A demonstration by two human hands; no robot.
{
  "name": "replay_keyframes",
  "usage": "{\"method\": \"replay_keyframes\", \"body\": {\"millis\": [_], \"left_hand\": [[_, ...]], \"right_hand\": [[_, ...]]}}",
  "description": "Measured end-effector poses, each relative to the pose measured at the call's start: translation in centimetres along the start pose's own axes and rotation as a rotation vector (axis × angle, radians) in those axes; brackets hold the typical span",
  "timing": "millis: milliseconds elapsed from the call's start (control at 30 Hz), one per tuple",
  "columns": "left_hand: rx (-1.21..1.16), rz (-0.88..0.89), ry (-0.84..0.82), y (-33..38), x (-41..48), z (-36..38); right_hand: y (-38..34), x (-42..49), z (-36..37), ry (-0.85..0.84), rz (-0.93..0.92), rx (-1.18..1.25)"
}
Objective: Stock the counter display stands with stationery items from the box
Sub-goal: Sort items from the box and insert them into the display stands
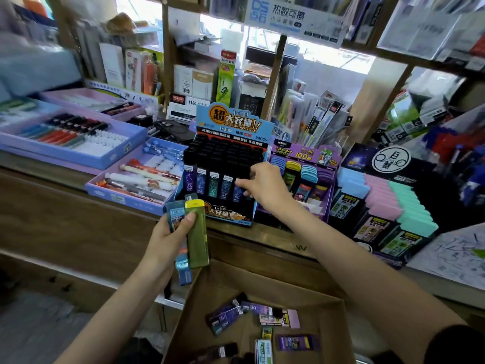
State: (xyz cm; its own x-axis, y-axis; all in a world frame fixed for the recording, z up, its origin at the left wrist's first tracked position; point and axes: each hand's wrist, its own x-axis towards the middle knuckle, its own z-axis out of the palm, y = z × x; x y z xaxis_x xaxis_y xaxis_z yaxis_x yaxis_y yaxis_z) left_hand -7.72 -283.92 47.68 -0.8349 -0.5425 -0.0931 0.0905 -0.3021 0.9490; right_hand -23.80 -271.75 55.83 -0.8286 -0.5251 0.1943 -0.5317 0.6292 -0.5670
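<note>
At the counter (pixel 275 240), a light, stiff, likely slick case (pixel 238 197) is being pinched by its top at the stand (pixel 231 122) by the right hand (pixel 259 185), spare cases (pixel 197 232) being gripped in the left hand (pixel 170 237).

Crowded counter (pixel 262 240), free way only from the front.
The blue display stand (pixel 228 212) has the pen tray (pixel 123 199) just beside its left and the purple stand (pixel 301 153) just beside its right; its header card (pixel 231 119) blocks behind. The cardboard box (pixel 236 285) is open above.
</note>
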Motion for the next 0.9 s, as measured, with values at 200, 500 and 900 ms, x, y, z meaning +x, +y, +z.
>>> {"method": "replay_keyframes", "body": {"millis": [200, 500, 900], "left_hand": [[-0.018, 0.007, -0.016, 0.3, -0.1, 0.5], [-0.079, -0.034, -0.108, 0.9, -0.4, 2.9], [-0.031, 0.016, -0.114, 0.1, -0.7, 7.3]], "right_hand": [[-0.3, -1.2, 0.2, 0.061, -0.051, -0.221], [-1.0, -7.9, 1.4, -0.234, 0.112, 0.554], [1.6, -10.6, -0.2, -0.123, 0.263, 1.001]]}}
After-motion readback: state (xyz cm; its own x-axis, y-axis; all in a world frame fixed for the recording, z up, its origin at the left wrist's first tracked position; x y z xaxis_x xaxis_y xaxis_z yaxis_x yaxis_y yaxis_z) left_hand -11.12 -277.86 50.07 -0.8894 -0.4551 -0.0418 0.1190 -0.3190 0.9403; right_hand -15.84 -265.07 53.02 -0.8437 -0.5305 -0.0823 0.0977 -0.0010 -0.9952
